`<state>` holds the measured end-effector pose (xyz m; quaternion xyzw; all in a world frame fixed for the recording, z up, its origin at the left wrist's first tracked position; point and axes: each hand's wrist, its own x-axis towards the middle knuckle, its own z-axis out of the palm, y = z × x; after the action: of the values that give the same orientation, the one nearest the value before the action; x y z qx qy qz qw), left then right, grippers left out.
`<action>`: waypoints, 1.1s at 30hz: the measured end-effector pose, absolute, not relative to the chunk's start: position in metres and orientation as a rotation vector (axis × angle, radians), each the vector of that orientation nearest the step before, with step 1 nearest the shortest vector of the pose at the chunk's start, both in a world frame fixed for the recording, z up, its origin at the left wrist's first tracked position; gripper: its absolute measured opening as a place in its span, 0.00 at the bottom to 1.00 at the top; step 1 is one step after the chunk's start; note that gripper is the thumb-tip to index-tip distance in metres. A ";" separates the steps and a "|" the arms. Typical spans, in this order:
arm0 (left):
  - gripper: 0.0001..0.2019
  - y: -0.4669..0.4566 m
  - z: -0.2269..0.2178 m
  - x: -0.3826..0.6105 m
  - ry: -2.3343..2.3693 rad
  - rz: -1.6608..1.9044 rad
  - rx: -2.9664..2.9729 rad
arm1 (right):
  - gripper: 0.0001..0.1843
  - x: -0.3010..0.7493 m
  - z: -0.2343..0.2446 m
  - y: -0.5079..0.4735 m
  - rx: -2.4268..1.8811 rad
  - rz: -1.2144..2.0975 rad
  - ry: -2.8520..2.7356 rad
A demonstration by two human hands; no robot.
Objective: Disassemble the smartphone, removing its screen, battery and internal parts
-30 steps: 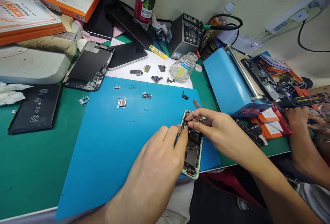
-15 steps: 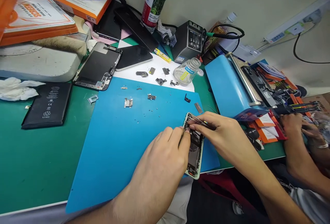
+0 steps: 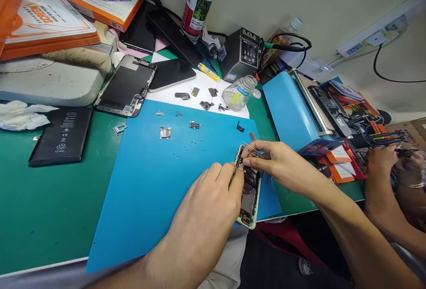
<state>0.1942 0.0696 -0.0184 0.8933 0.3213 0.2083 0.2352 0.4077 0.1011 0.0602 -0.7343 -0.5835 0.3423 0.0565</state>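
An opened phone housing [image 3: 249, 202], pale green at its rim with dark inner parts, lies tilted at the near right of the blue mat [image 3: 149, 182]. My left hand [image 3: 208, 204] is closed at its upper left edge, covering that side; a thin dark piece shows between thumb and forefinger, its kind unclear. My right hand [image 3: 271, 158] is closed on thin metal tweezers [image 3: 253, 150], fingertips at the top of the housing. Up the mat lie a small metal bracket [image 3: 165, 132], a connector-like part [image 3: 195, 124], a black part [image 3: 240, 126] and several tiny screws [image 3: 195, 141].
To the left are a black battery [image 3: 63, 136] and a removed phone screen [image 3: 126, 85]. A glass jar [image 3: 238, 93] stands beside small parts on white paper [image 3: 199, 80]. Behind are a control box [image 3: 240, 53] and bottle [image 3: 196, 9]. Another person's hands [image 3: 381, 158] work at right.
My right hand has turned slightly, and the tweezers now look thinner, at a changed angle. My left hand stays at the housing's edge. The view has shifted a little.
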 end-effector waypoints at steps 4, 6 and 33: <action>0.17 0.069 -0.019 0.193 0.863 0.595 2.468 | 0.14 0.406 0.059 0.099 -2.193 1.028 -1.797; 0.17 0.069 -0.019 0.193 0.864 0.595 2.476 | 0.15 0.406 0.060 0.099 -2.184 1.041 -1.788; 0.12 0.064 0.040 0.165 0.684 1.335 2.815 | 0.28 0.428 -0.009 0.025 -1.641 0.082 -0.860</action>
<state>0.1647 0.0638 0.0402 0.8822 0.2143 0.4185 -0.0243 0.4283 0.0245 -0.0090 -0.7078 -0.3709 0.0355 0.6001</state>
